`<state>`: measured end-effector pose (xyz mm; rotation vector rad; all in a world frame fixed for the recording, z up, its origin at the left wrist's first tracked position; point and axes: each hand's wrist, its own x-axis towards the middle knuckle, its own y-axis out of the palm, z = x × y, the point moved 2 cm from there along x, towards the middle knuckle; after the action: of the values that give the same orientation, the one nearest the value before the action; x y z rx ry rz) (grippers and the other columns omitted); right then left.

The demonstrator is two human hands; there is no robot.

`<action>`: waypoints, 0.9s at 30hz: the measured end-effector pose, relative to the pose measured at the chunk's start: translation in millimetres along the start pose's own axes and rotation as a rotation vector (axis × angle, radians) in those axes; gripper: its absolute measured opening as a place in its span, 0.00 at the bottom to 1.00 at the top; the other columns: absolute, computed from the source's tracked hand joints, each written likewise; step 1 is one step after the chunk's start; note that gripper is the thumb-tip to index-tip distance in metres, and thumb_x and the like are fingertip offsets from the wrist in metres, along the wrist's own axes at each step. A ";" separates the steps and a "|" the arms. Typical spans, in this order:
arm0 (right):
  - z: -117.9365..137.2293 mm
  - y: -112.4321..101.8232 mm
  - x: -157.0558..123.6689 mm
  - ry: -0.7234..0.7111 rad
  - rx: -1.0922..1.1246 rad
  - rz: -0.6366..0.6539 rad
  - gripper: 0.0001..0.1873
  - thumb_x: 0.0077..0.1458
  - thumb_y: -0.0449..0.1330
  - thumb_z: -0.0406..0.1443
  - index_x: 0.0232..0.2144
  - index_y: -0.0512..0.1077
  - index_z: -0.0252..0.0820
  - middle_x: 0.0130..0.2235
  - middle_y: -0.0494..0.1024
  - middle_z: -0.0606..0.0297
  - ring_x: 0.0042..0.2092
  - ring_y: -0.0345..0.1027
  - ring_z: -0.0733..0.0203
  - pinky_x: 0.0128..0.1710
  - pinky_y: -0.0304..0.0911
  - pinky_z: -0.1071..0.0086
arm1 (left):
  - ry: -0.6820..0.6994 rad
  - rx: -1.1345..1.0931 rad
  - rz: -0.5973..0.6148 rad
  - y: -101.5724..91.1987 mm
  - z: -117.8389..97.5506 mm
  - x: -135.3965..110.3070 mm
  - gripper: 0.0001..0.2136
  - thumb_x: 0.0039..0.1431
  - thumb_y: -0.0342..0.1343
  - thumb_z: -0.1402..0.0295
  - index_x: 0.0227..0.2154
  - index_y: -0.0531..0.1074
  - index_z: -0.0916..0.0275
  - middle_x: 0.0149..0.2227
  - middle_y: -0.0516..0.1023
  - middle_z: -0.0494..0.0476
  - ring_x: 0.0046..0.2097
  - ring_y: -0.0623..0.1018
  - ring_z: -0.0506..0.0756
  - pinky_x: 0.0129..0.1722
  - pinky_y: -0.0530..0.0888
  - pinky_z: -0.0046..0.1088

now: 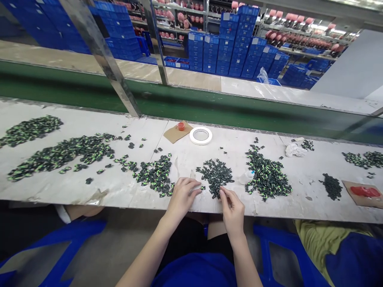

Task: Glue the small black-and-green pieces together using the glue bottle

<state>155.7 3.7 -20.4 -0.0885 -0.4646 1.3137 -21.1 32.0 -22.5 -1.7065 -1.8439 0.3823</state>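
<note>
My left hand (183, 195) rests at the near edge of the white bench (119, 187), fingers curled and pinched on a small pale piece I cannot make out. My right hand (231, 208) is close beside it, fingertips pinched together at the near edge of a small pile of dark parts (215, 173). A pile of black-and-green parts (157, 175) lies just left of my left hand. A bigger black-and-green pile (266, 175) lies to the right, with a small white bottle (247, 176) lying at its left edge.
A white tape roll (200, 135) and a cardboard scrap with a red cap (180, 126) sit behind. Long green-black piles (62, 153) spread left. A crumpled white wipe (295, 150), a small dark pile (331, 186) and cardboard with red glue (365, 192) lie right. A green conveyor belt (209, 107) runs behind. Another person's yellow-green clothing (320, 239) shows at right.
</note>
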 end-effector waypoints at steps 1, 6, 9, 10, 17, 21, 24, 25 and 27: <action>-2.2 0.3 -0.3 0.067 0.021 -0.007 0.13 0.58 0.58 0.41 0.39 0.78 0.39 0.37 0.81 0.56 0.37 0.76 0.55 0.36 0.73 0.63 | 0.022 0.033 -0.006 2.6 1.6 -0.6 0.07 0.53 0.62 0.73 0.34 0.80 0.57 0.36 0.80 0.56 0.43 0.74 0.61 0.45 0.73 0.40; 0.7 7.0 -1.1 0.229 0.077 -0.003 0.15 0.55 0.60 0.45 0.34 0.78 0.39 0.35 0.82 0.58 0.34 0.76 0.57 0.36 0.72 0.65 | 0.096 0.013 -0.008 13.5 0.5 -1.8 0.06 0.57 0.58 0.75 0.32 0.78 0.59 0.36 0.78 0.57 0.44 0.72 0.59 0.45 0.74 0.37; 8.8 12.1 -0.1 0.251 0.106 0.033 0.15 0.54 0.60 0.45 0.34 0.78 0.40 0.36 0.81 0.58 0.35 0.75 0.57 0.37 0.71 0.65 | 0.040 -0.088 0.019 14.0 -2.3 -3.4 0.06 0.57 0.56 0.75 0.33 0.77 0.59 0.34 0.78 0.56 0.42 0.75 0.58 0.43 0.75 0.35; 11.1 13.2 0.3 0.264 0.123 0.043 0.15 0.54 0.61 0.45 0.35 0.78 0.41 0.37 0.82 0.58 0.36 0.75 0.57 0.37 0.72 0.65 | 0.013 -0.131 0.029 13.2 -3.8 -4.5 0.07 0.58 0.55 0.75 0.33 0.76 0.59 0.34 0.77 0.56 0.41 0.76 0.57 0.43 0.75 0.34; 18.2 13.8 1.7 0.334 0.266 0.107 0.14 0.51 0.63 0.45 0.31 0.78 0.40 0.33 0.82 0.60 0.35 0.77 0.56 0.36 0.73 0.66 | -0.071 -0.333 0.079 5.1 -19.7 -11.1 0.07 0.58 0.54 0.69 0.34 0.77 0.59 0.36 0.78 0.56 0.39 0.79 0.55 0.42 0.76 0.32; 17.3 12.9 -0.3 0.365 0.325 0.082 0.12 0.48 0.65 0.44 0.30 0.79 0.40 0.31 0.82 0.61 0.34 0.77 0.56 0.37 0.74 0.64 | -0.117 -0.413 0.078 3.8 -24.9 -11.9 0.06 0.56 0.56 0.67 0.33 0.78 0.59 0.35 0.79 0.56 0.37 0.79 0.54 0.41 0.76 0.31; 18.4 12.2 -1.1 0.344 0.366 0.041 0.10 0.47 0.66 0.42 0.28 0.79 0.40 0.31 0.83 0.60 0.35 0.78 0.55 0.39 0.74 0.63 | -0.174 -0.470 0.076 3.7 -28.3 -13.6 0.07 0.54 0.58 0.65 0.32 0.79 0.60 0.33 0.80 0.56 0.36 0.78 0.54 0.40 0.76 0.30; 19.7 11.8 -0.7 0.318 0.372 0.033 0.09 0.47 0.66 0.41 0.28 0.79 0.41 0.31 0.83 0.60 0.35 0.78 0.55 0.39 0.74 0.63 | -0.198 -0.488 0.075 3.5 -29.5 -14.3 0.07 0.53 0.59 0.64 0.32 0.80 0.60 0.33 0.81 0.56 0.36 0.78 0.54 0.39 0.76 0.30; 23.3 10.2 0.9 0.236 0.371 0.027 0.07 0.47 0.67 0.39 0.27 0.79 0.41 0.30 0.82 0.61 0.34 0.77 0.56 0.37 0.75 0.64 | -0.236 -0.516 0.065 2.4 -32.7 -15.6 0.08 0.52 0.60 0.64 0.31 0.80 0.61 0.32 0.81 0.57 0.35 0.78 0.54 0.37 0.75 0.29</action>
<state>137.8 2.7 -2.3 0.0598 -0.0154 1.3766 0.4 11.3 -1.9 -2.1392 -2.1991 0.1395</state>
